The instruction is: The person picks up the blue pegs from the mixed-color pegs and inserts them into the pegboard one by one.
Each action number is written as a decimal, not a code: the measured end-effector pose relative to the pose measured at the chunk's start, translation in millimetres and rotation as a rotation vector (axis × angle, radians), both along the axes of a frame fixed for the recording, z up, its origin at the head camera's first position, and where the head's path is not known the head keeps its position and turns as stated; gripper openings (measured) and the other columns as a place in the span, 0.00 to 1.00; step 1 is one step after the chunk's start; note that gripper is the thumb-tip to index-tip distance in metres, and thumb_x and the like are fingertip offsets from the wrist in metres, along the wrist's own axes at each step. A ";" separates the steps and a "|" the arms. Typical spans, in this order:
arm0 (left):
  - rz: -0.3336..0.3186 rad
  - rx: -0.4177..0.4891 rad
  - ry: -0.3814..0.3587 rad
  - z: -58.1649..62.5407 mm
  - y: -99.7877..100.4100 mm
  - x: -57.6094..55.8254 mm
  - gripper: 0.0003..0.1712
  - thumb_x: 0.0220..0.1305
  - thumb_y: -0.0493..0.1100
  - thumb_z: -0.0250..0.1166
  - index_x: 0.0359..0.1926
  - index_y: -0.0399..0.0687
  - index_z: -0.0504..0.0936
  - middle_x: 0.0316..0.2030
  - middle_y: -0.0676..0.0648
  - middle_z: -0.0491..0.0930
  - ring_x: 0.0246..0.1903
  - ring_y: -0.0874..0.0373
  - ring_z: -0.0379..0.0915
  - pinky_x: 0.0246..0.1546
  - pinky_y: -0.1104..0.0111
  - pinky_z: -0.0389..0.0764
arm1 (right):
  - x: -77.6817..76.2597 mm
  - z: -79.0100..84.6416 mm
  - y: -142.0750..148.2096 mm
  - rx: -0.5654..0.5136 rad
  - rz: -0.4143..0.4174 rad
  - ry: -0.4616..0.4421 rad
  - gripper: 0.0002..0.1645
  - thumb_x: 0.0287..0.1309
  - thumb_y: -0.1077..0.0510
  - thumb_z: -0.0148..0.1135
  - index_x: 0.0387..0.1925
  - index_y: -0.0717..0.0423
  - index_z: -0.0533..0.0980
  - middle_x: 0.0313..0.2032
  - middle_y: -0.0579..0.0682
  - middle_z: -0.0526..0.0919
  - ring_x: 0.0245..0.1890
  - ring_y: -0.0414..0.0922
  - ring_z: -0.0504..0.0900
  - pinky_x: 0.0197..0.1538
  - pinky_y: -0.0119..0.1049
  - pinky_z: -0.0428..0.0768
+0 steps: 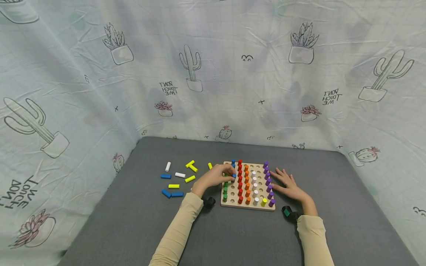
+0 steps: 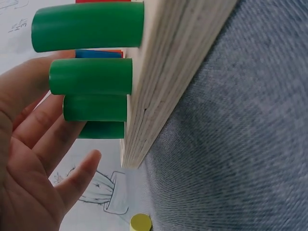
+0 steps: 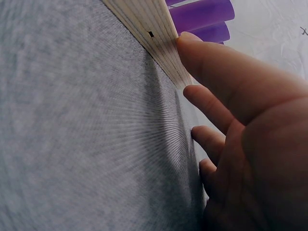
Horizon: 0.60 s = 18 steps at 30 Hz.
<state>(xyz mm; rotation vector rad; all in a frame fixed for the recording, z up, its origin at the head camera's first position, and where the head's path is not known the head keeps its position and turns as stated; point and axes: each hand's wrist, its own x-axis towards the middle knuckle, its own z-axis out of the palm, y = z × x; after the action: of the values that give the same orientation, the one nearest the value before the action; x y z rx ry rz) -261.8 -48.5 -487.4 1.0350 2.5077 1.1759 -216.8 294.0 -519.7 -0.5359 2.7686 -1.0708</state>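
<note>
A wooden pegboard (image 1: 233,205) lies on the grey table, with columns of coloured pegs standing in it. Over its second column from the left, my left hand (image 1: 214,176) pinches a blue peg (image 1: 234,176) between thumb and fingers. Green pegs (image 2: 91,77) stand in front of those fingers in the left wrist view and partly hide the blue peg. My right hand (image 1: 288,186) rests at the board's right side with fingers spread. In the right wrist view its thumb (image 3: 216,67) lies against the board's edge, beside the purple pegs (image 3: 204,19).
Left of the board lie loose yellow pegs (image 1: 173,186), blue pegs (image 1: 177,194) and white pegs (image 1: 180,175). Red (image 1: 240,185), orange (image 1: 247,186) and white columns fill the board's middle, and one yellow peg (image 1: 264,202) stands near its front right. A patterned curtain (image 1: 226,92) surrounds the table.
</note>
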 end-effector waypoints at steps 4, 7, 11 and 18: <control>0.002 -0.007 0.000 -2.1 0.0 -0.8 0.10 0.61 0.44 0.63 0.44 0.53 0.77 0.39 0.55 0.80 0.40 0.65 0.76 0.40 0.75 0.77 | -0.8 -1.2 -0.5 0.008 -0.006 -0.011 0.39 0.62 0.47 0.55 0.69 0.55 0.55 0.70 0.66 0.42 0.69 0.65 0.29 0.64 0.64 0.25; 0.003 -0.010 -0.001 -2.3 -0.1 -1.2 0.11 0.61 0.45 0.63 0.44 0.51 0.77 0.39 0.54 0.80 0.40 0.65 0.76 0.40 0.75 0.77 | -1.1 -1.6 -0.5 0.008 -0.009 -0.012 0.39 0.62 0.46 0.55 0.69 0.55 0.55 0.70 0.65 0.42 0.69 0.64 0.29 0.65 0.63 0.25; -0.008 -0.004 0.005 -1.3 -0.6 -0.8 0.12 0.61 0.44 0.63 0.45 0.46 0.78 0.39 0.53 0.81 0.40 0.65 0.77 0.40 0.75 0.78 | -1.1 -0.9 -0.8 0.005 -0.012 -0.008 0.39 0.62 0.47 0.55 0.69 0.55 0.55 0.70 0.66 0.42 0.69 0.64 0.29 0.65 0.63 0.25; -0.017 -0.003 0.001 -0.3 -0.4 -0.7 0.14 0.61 0.43 0.63 0.46 0.43 0.77 0.40 0.52 0.81 0.40 0.64 0.77 0.40 0.75 0.78 | -0.2 -0.2 -1.1 0.010 -0.007 0.000 0.38 0.62 0.47 0.54 0.69 0.56 0.56 0.70 0.66 0.42 0.69 0.65 0.29 0.64 0.64 0.25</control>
<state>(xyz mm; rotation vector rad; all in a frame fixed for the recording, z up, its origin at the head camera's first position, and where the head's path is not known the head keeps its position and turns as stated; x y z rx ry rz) -262.5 -48.9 -487.7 1.0542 2.4957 1.1675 -217.0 292.9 -520.0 -0.5258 2.7764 -1.0584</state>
